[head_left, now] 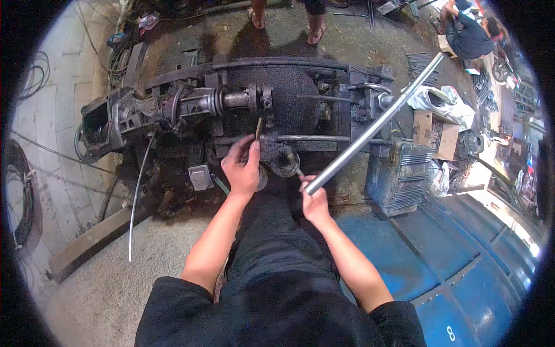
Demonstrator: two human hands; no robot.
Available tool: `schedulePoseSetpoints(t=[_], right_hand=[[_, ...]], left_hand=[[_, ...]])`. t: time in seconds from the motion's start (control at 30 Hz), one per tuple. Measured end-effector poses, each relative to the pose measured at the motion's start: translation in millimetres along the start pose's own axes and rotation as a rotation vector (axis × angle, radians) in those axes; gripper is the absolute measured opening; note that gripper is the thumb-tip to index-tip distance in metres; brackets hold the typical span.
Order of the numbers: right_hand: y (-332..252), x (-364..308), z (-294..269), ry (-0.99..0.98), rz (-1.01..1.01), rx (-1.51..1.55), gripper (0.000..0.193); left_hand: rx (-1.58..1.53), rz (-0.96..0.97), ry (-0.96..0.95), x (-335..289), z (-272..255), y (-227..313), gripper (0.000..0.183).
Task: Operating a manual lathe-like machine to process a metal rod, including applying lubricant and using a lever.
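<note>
My left hand (241,172) is closed, pinching a thin brass-coloured stick (259,127) that points up toward the machine. My right hand (315,201) is closed around the lower end of a long, smooth silver metal bar (376,124), which slants up to the right. Just left of its fingers is a small dark round cup (285,165) with a short handle reaching toward that hand; whether the fingers grip the handle too I cannot tell. Ahead lies a greasy black machine (191,107) with a shiny shaft (236,100), its end close above the stick's tip.
A blue ribbed metal casing (404,176) stands at the right, behind blue floor plates (445,260). A cardboard box (436,136) and white sacks (442,104) lie beyond. A thin rod (137,196) leans at the left. Another person's feet (315,33) are across the machine; someone sits (468,34) farther right.
</note>
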State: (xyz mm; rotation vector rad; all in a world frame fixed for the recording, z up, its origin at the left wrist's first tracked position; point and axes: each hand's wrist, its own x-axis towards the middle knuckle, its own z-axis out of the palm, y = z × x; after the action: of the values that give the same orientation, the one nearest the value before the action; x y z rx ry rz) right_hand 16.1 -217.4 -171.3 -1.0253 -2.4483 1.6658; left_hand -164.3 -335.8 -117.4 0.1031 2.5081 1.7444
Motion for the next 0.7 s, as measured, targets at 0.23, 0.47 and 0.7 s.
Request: schedulePoseSetpoints(t=[0.23, 0.47, 0.7], right_hand=[[-19, 88, -17, 0.255, -0.138, -0.01, 0.023], [-60, 114, -26, 0.225, 0.037, -0.067, 0.025], [-76, 118, -29, 0.156, 0.11, -0.125, 0.025]], left_hand=[[-0.279, -0.126, -0.162, 33, 45, 17, 0.02], [-0.328, -0.334, -0.162, -3, 40, 21, 0.021], [-0.323, -0.365, -0.202, -6, 34, 1, 0.017]])
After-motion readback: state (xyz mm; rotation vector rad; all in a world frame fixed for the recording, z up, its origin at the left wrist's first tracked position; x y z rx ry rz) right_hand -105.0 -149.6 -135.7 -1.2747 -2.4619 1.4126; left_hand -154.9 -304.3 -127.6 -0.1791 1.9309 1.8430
